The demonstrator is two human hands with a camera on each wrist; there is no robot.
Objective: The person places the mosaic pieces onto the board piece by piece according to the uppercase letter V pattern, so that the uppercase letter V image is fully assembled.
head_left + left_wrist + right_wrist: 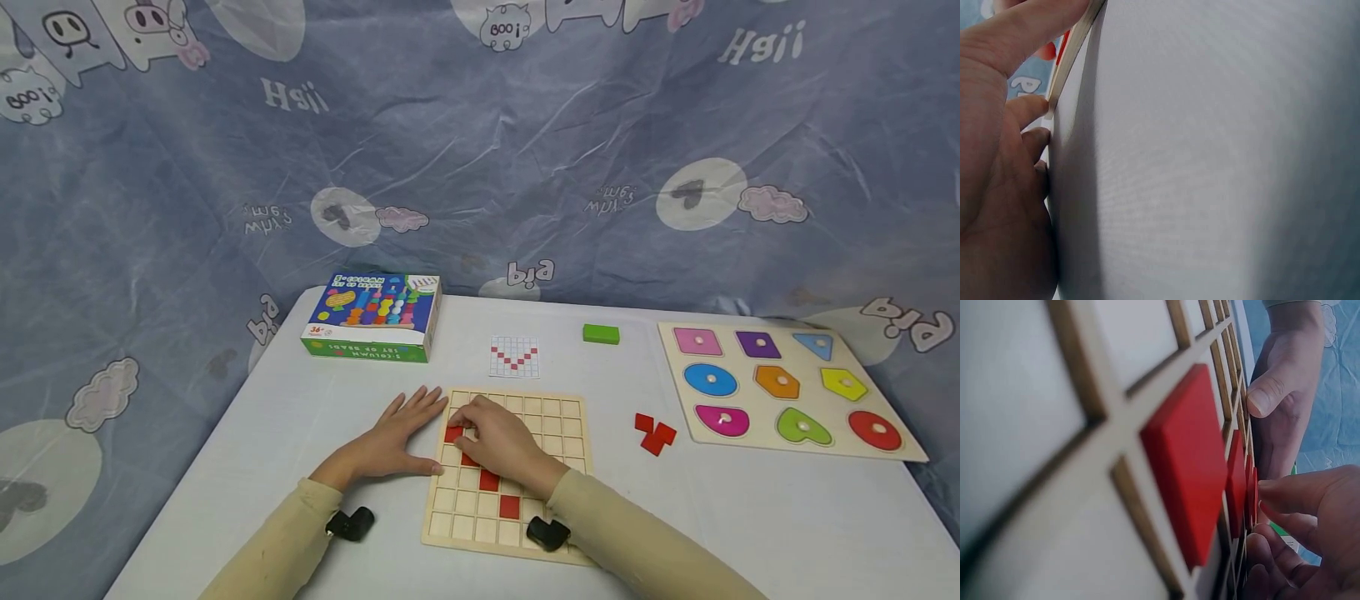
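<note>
A wooden grid board (551, 425) lies on the table with a diagonal run of red square tiles in its cells, among them one red tile (510, 507) near the front and another (1188, 462) large in the right wrist view. My right hand (498, 442) reaches over the board, its curled fingers pinching a red square tile (453, 433) at the left column. My left hand (393, 442) lies flat with fingers spread beside the board. Its thumb and a fingertip touch the board's left edge (1072, 56).
Behind the board lies a small pattern card (514, 357) with a red V of squares. A bead-set box (371, 317) stands back left, and a green block (601, 334) back right. Several loose red tiles (655, 435) lie right of the board, near a shape puzzle board (795, 392).
</note>
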